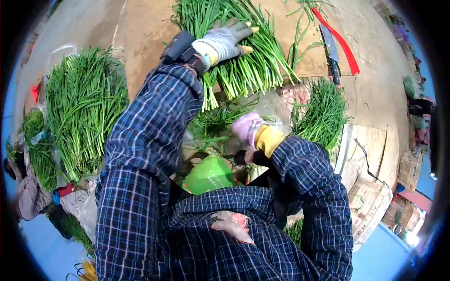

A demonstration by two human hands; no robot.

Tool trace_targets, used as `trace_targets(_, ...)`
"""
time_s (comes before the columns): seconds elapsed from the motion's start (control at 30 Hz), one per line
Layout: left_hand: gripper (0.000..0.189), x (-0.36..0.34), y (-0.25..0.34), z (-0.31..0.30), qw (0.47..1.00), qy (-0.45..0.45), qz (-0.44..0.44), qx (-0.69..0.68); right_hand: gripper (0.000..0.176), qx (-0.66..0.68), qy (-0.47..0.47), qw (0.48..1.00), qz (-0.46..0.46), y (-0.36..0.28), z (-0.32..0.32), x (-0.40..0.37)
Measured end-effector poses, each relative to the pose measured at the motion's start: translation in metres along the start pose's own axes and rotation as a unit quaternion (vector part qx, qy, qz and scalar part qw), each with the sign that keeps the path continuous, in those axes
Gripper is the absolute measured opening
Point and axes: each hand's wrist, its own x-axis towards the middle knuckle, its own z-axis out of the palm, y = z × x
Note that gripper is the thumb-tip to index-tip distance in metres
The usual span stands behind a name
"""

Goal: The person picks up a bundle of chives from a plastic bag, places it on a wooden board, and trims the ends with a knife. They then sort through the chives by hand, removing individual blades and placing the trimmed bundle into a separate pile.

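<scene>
My left hand (225, 43), in a grey and white glove with yellowish fingertips, lies with fingers spread on a wide layer of long green stalks (258, 63) on the brown board. Their pale cut ends point toward me. My right hand (248, 129), in a pink and white glove with a yellow cuff, is closer to my body, below those ends. Its fingers are curled and blurred, and what they hold, if anything, cannot be made out. Loose green leaves (208, 122) and clear plastic lie beside it. A green object (209, 175) shows below, near my lap.
A large pile of green stalks (84, 110) stands at the left. On the right are a smaller green heap (321, 112), a knife (331, 54) with a black handle and a red strip (337, 40). A flattened carton (368, 201) lies at the lower right.
</scene>
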Motion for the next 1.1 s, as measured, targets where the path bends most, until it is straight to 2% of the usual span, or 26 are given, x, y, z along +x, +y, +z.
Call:
trace_targets(0.1, 0.056, -0.012, 0.002, -0.033, 0.984, 0.153, 0.024, -0.092, 0.025, 0.049, 0.092, 0.991, 0.083, 0.008, 0.004, 0.005)
trace_targets(0.13, 0.057, -0.022, 0.006, -0.044, 0.981, 0.169, -0.01, -0.1, 0.025, 0.051, 0.094, 0.991, 0.086, 0.009, 0.007, -0.001)
trace_targets(0.2, 0.057, -0.047, 0.01, -0.061, 0.974, 0.188, -0.084, -0.095, 0.032, 0.102, 0.207, 0.972, 0.043, -0.003, -0.01, -0.026)
trace_targets(0.23, 0.057, -0.063, 0.008, -0.066, 0.97, 0.191, -0.126, -0.083, 0.033, 0.135, 0.171, 0.974, 0.062, -0.013, -0.04, -0.051)
trace_targets(0.3, 0.058, -0.1, -0.004, -0.063, 0.957, 0.213, -0.154, -0.124, 0.034, 0.11, 0.356, 0.925, 0.073, -0.005, -0.047, -0.063)
trace_targets(0.37, 0.067, -0.135, -0.01, -0.047, 0.873, 0.202, -0.421, -0.141, 0.034, 0.132, 0.424, 0.882, 0.16, -0.002, -0.061, -0.059)
trace_targets(0.4, 0.071, -0.145, 0.001, -0.044, 0.838, 0.175, -0.486, -0.176, 0.03, 0.09, 0.463, 0.87, 0.146, 0.013, -0.054, -0.045)
trace_targets(0.43, 0.074, -0.153, 0.016, -0.038, 0.796, 0.148, -0.546, -0.213, 0.028, 0.043, 0.441, 0.882, 0.157, 0.027, -0.045, -0.03)
trace_targets(0.5, 0.075, -0.163, 0.036, -0.01, 0.783, 0.153, -0.536, -0.274, 0.022, 0.037, 0.413, 0.896, 0.158, 0.033, -0.041, -0.023)
trace_targets(0.53, 0.073, -0.167, 0.038, 0.0, 0.797, 0.155, -0.503, -0.296, 0.016, 0.098, 0.422, 0.888, 0.156, 0.035, -0.042, -0.026)
trace_targets(0.57, 0.067, -0.166, 0.038, 0.003, 0.84, 0.14, -0.487, -0.192, 0.012, 0.158, 0.427, 0.878, 0.15, 0.037, -0.042, -0.028)
trace_targets(0.6, 0.067, -0.162, 0.038, -0.007, 0.818, 0.101, -0.506, -0.255, 0.013, 0.352, 0.456, 0.804, 0.149, 0.039, -0.04, -0.029)
trace_targets(0.63, 0.067, -0.159, 0.037, -0.02, 0.792, 0.06, -0.519, -0.315, 0.012, 0.453, 0.484, 0.736, 0.14, 0.056, -0.022, -0.018)
trace_targets(0.7, 0.059, -0.158, 0.029, -0.02, 0.798, 0.029, -0.535, -0.275, 0.012, 0.486, 0.571, 0.642, 0.158, 0.052, -0.031, -0.024)
trace_targets(0.73, 0.059, -0.158, 0.02, -0.006, 0.808, 0.046, -0.543, -0.226, 0.015, 0.395, 0.59, 0.678, 0.191, 0.043, -0.038, -0.034)
trace_targets(0.77, 0.059, -0.156, 0.011, 0.009, 0.815, 0.065, -0.547, -0.178, 0.026, 0.403, 0.543, 0.7, 0.229, 0.029, -0.044, -0.036)
trace_targets(0.83, 0.053, -0.149, 0.023, -0.014, 0.833, 0.025, -0.514, -0.201, 0.049, 0.323, 0.424, 0.811, 0.24, -0.028, -0.078, -0.053)
trace_targets(0.9, 0.051, -0.142, 0.022, -0.015, 0.828, -0.014, -0.527, -0.191, 0.074, 0.213, 0.326, 0.88, 0.272, -0.056, -0.081, -0.028)
trace_targets(0.97, 0.049, -0.141, 0.011, -0.013, 0.772, -0.031, -0.549, -0.318, 0.083, 0.158, 0.406, 0.873, 0.22, -0.054, -0.049, 0.013)
trace_targets(1.0, 0.047, -0.15, -0.007, 0.005, 0.778, -0.01, -0.527, -0.341, 0.079, 0.168, 0.384, 0.87, 0.26, -0.053, -0.053, 0.019)
trace_targets(1.03, 0.044, -0.16, -0.022, 0.021, 0.783, 0.012, -0.505, -0.363, 0.067, 0.275, 0.325, 0.843, 0.329, -0.046, -0.064, 0.024)
trace_targets(1.07, 0.038, -0.158, -0.007, -0.007, 0.724, 0.019, -0.533, -0.437, 0.059, 0.338, 0.393, 0.798, 0.306, -0.038, -0.063, 0.022)
trace_targets(1.1, 0.034, -0.163, -0.008, -0.019, 0.761, 0.031, -0.505, -0.405, 0.05, 0.398, 0.455, 0.745, 0.282, -0.027, -0.056, 0.017)
